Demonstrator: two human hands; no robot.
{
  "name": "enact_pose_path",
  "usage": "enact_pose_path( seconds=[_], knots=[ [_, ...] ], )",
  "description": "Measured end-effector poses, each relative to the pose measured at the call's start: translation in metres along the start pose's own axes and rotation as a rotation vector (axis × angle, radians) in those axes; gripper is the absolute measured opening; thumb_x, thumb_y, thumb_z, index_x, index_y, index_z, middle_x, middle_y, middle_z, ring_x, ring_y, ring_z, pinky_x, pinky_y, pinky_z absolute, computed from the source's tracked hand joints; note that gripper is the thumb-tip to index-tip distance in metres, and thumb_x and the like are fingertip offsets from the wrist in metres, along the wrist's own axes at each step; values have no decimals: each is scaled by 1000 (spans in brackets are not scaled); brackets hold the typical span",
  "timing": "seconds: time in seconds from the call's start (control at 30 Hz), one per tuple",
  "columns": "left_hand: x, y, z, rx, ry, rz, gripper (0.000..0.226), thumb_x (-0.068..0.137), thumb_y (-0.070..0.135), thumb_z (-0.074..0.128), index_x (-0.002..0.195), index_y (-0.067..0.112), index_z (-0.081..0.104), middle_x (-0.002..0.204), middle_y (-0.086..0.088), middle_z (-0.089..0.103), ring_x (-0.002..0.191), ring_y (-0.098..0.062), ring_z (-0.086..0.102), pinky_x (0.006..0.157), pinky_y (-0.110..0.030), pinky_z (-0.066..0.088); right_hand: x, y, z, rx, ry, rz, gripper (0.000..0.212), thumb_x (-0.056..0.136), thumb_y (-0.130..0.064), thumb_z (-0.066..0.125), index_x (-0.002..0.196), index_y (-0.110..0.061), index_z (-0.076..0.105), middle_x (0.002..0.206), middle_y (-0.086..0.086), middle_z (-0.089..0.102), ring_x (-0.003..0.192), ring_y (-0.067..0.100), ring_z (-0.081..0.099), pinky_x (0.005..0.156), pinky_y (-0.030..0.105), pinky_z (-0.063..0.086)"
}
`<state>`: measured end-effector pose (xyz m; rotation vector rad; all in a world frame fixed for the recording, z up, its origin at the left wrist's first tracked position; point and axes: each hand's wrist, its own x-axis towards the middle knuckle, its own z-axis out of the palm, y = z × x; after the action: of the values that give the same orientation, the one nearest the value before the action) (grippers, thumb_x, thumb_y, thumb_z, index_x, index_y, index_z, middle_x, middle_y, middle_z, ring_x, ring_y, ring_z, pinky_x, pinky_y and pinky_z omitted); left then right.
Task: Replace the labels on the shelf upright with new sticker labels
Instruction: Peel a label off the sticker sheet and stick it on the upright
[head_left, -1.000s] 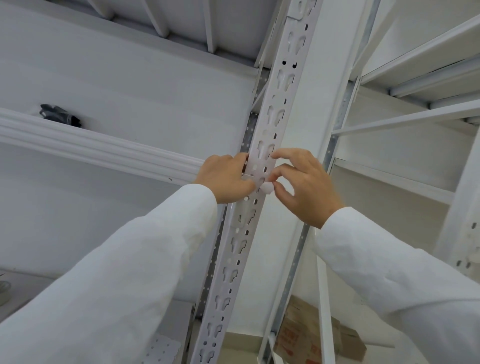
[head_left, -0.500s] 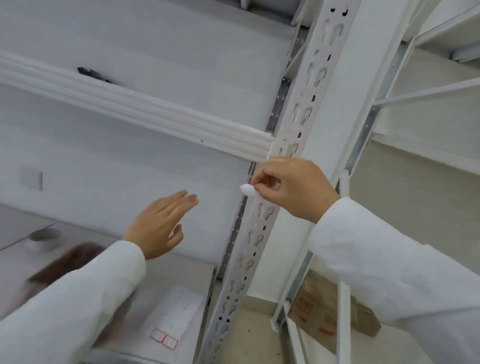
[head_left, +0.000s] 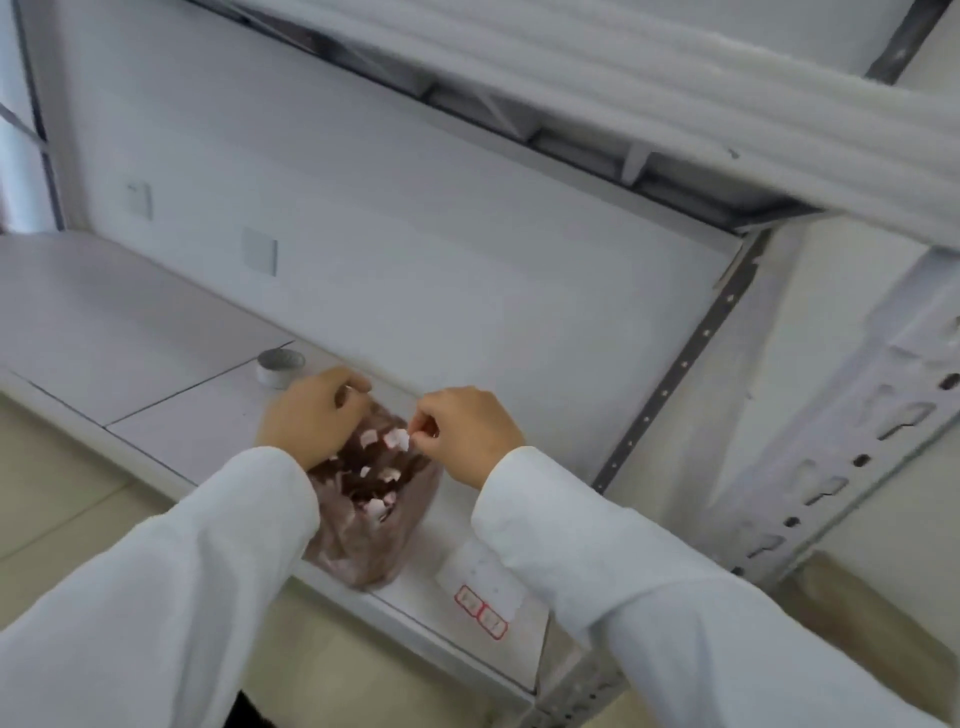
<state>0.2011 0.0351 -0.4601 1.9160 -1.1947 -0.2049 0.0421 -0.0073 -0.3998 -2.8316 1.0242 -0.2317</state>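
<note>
My left hand (head_left: 311, 415) grips the far rim of the translucent brown plastic bag (head_left: 371, 512) of peeled scraps, while my right hand (head_left: 465, 434) pinches a small white label scrap (head_left: 397, 439) just above its open mouth, with the perforated white steel upright (head_left: 852, 441) well off right.

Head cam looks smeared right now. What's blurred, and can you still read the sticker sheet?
Head view: motion blur softens the shelf beam and slotted upright; both hands stay fairly clear over the brown bag. Lighting is flat, without glare. The sticker sheet shows two red-bordered labels, their text too small to read.
</note>
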Motion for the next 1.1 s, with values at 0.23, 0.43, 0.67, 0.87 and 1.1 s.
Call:
enact_pose_path(
  seconds=[0.23, 0.43, 0.67, 0.87, 1.1],
  knots=[
    [7, -33, 4, -15, -122, -97, 17, 86, 19, 48, 89, 33, 58, 90, 3, 73, 94, -21, 63, 90, -35, 46, 49, 17, 86, 132, -96, 223, 10, 79, -20, 56, 70, -23, 58, 95, 4, 70, 90, 28, 63, 78, 31, 47],
    [8, -47, -1, 2, -114, -178, 17, 86, 21, 47, 88, 34, 59, 87, 9, 72, 94, -18, 60, 89, -33, 45, 59, 27, 101, 131, -144, 228, 5, 82, -21, 60, 77, -21, 61, 97, 7, 70, 92, 29, 62, 82, 37, 49],
    [6, -43, 0, -17, -137, -189, 19, 87, 20, 46, 87, 34, 59, 83, 11, 72, 92, -16, 61, 87, -31, 45, 59, 32, 104, 114, -100, 158, 23, 87, -14, 52, 100, -21, 70, 113, 4, 68, 106, 28, 59, 93, 36, 44],
    [6, -34, 5, 6, -179, -174, 18, 86, 21, 46, 89, 35, 57, 87, 8, 72, 96, -19, 61, 94, -37, 46, 57, 49, 101, 266, -40, 279, 23, 76, -25, 69, 62, -22, 50, 83, 1, 67, 83, 22, 60, 73, 32, 45],
    [8, -25, 16, -5, -222, -160, 19, 84, 25, 44, 85, 40, 57, 97, 5, 72, 97, -20, 63, 93, -39, 47, 52, 60, 109, 441, 48, 264, 12, 81, -16, 62, 86, -23, 70, 90, -5, 71, 86, 13, 62, 82, 26, 47]
  ],
)
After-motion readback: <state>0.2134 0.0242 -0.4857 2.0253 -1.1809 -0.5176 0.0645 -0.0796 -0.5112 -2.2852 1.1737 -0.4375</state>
